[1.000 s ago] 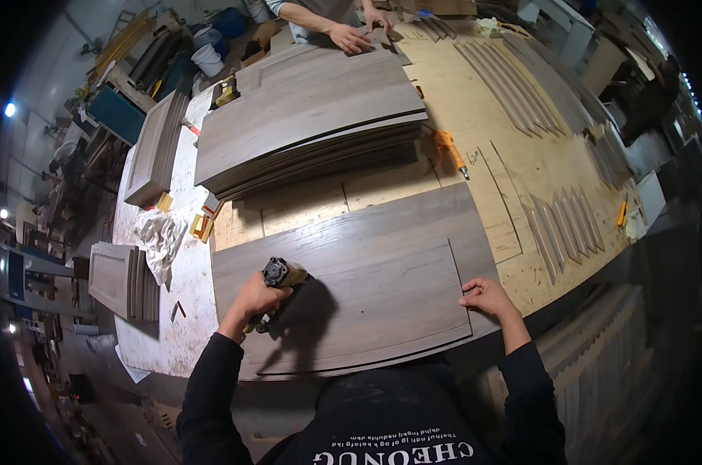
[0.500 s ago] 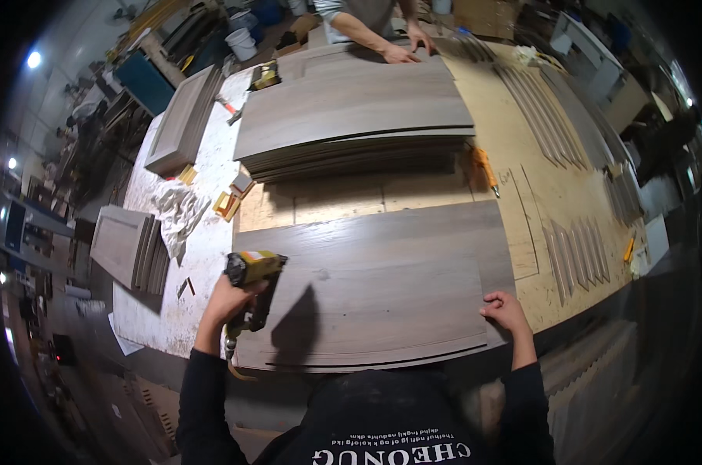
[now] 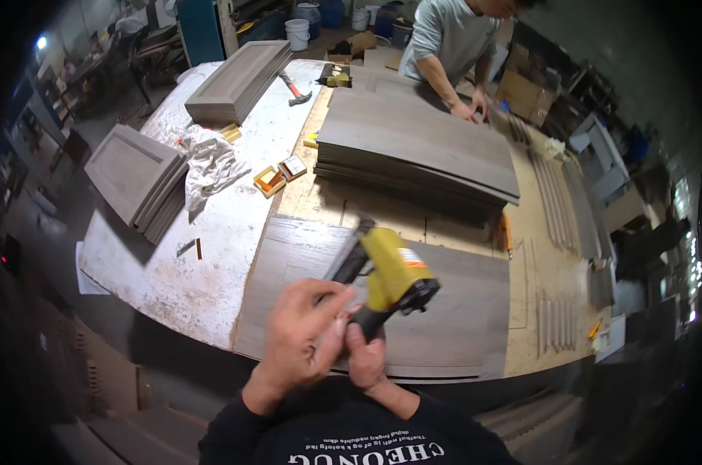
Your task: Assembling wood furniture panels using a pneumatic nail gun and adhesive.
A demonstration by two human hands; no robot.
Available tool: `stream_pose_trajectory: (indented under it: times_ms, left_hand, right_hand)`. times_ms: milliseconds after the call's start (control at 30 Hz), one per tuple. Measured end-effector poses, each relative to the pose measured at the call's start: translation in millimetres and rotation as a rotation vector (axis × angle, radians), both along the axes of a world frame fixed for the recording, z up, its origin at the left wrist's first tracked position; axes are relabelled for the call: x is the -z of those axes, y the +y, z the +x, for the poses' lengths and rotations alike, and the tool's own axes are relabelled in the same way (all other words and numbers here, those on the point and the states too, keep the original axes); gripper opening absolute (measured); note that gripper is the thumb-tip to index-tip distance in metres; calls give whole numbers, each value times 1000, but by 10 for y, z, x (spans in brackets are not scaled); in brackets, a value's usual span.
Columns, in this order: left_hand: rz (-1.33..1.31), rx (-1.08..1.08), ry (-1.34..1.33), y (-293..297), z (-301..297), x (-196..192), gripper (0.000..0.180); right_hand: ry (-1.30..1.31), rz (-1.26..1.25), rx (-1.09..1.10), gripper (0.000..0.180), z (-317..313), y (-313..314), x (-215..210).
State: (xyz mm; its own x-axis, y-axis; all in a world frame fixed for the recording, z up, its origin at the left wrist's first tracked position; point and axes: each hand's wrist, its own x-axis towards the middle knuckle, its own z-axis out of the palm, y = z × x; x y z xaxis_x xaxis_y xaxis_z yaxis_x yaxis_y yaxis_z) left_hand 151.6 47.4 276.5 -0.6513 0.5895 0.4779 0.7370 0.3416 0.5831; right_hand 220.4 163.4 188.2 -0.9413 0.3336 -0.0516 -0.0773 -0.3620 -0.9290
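Observation:
In front of my chest, over the near panel, a yellow and black nail gun (image 3: 398,267) is tilted on its side. My right hand (image 3: 368,361) wraps the lower part of its black handle. Close to the magazine end is my left hand (image 3: 303,329), fingers bent and apart, slightly blurred; whether they touch the gun is hard to see. Below lies a flat grey-brown wood panel (image 3: 451,306), partly covered by my hands and the gun.
Beyond it rises a stack of grey-brown panels (image 3: 420,124), where a co-worker's hands (image 3: 472,111) rest. To the left are framed doors (image 3: 134,174), a white cloth (image 3: 210,164), a hammer (image 3: 295,89) and small boxes (image 3: 269,181). Wood strips (image 3: 556,325) and an orange-handled tool (image 3: 507,235) lie right.
The nail gun has moved right and toward my chest, turned over, passing from my left hand to my right. My right hand has left the panel's right edge. The view has swung.

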Motion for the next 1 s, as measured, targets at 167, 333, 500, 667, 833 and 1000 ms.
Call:
stream_pose_trajectory:
  times_ms: [167,333,500,667,833,1000]
  left_hand:
    - [-60,-130,-250,-134,178,871,75]
    - [65,-251,-222,92,289,1064,66]
    - [90,-375,-30,165,266,884,48]
    - [60,-438,87,170,294,866,46]
    - [48,-422,57,127,393,846,44]
    - [109,-377,8,35,500,768,49]
  right_hand:
    - [-30,-672,85,22,-93,274,225]
    - [-182,-696,-41,18,65,388,413]
    - [-58,-792,-137,17,55,440,463]
    - [36,-943,-256,17,28,417,470]
    - [56,-942,-167,13,20,442,441]
    - [31,-1026,-170,13,-8,567,443]
